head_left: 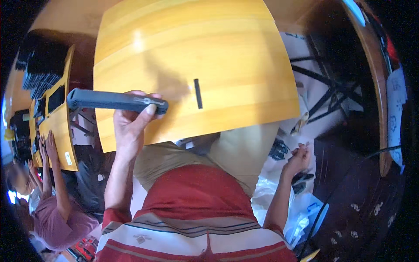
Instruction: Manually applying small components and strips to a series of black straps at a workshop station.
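Observation:
My left hand [133, 122] grips a long dark grey padded item [97, 98] with a small pale emblem, thumb across its right end, held over the left half of the yellow wooden table [236, 47]. A thin black strip [198, 93] lies flat on the tabletop to the right of that hand. My right hand [299, 155] hangs low beside my right leg, off the table's edge, its fingers loosely bent and apart, with nothing visible in them.
At left, co-workers [65, 220] have their hands on another yellow table [58, 153], near piles of black items [41, 72]. Black metal supports [331, 87], plastic bags [301, 218] and a dark cable are at right, with a wooden board edge [384, 161] beyond.

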The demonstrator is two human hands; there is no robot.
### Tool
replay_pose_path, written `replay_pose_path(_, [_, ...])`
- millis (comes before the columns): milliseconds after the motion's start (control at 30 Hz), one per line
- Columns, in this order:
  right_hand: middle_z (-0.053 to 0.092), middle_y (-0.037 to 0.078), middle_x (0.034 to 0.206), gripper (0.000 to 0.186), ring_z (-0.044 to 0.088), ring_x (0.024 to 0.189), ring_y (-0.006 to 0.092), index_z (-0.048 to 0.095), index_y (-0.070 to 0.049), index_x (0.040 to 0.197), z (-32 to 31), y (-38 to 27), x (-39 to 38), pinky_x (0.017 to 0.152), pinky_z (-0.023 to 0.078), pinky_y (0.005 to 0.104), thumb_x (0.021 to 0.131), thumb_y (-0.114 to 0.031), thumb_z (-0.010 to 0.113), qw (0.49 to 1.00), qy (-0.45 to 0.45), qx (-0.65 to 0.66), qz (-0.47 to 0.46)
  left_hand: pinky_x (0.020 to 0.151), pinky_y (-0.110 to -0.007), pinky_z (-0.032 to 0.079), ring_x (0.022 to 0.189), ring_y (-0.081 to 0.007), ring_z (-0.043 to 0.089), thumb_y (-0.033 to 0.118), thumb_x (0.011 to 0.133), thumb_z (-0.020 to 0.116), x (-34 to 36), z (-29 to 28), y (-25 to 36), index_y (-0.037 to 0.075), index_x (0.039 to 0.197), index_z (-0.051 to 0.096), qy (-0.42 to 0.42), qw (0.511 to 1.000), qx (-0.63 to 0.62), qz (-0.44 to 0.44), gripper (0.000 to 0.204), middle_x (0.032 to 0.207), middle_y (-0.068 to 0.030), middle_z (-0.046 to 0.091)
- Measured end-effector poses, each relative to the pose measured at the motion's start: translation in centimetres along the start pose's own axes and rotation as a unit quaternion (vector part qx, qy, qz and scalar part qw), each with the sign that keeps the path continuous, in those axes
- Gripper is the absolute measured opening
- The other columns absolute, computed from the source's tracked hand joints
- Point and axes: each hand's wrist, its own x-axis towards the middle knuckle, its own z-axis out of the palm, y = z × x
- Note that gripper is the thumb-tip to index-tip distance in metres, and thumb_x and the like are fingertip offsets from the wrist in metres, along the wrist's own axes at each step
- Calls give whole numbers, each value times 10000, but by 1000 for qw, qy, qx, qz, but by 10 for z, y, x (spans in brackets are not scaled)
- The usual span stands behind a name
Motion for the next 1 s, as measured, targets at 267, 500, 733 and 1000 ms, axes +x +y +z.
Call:
replay_pose_path(267, [648,45,948,282,519,715,79,616,10,1218,91,-142,-50,630,458,246,1009,-153,521,958,-219,-13,-182,804,-288,580,963,-163,666,19,917,648,44,1,6,42,1154,529,4,999,-33,-34,266,1113,-135,670])
replay_pose_path(500, [656,118,868,186,618,710,173,669,26,1083,220,-207,-95,641,487,281,915,-35,617,808,-472,27,-350,826,-302,593,989,-203,681,35,893,687,93,-11,-11,64,1142,543,-10,995,-77,-57,289,1127,-136,675])
replay_pose_path(733, [619,121,808,189,580,665,193,665,27,1096,308,-218,-111,608,471,301,926,-43,617,711,-610,36,-348,865,-318,569,996,-202,673,-31,856,700,122,-22,-16,47,1170,552,-51,989,-127,-52,356,1089,-121,687])
replay_pose_path(1000, [629,102,840,230,569,694,144,656,10,1168,340,-207,-114,628,471,274,952,-52,603,681,-658,11,-321,923,-319,534,1003,-182,660,-57,840,702,139,-36,-25,25,1137,586,-63,990,-126,-29,329,1077,-110,692])
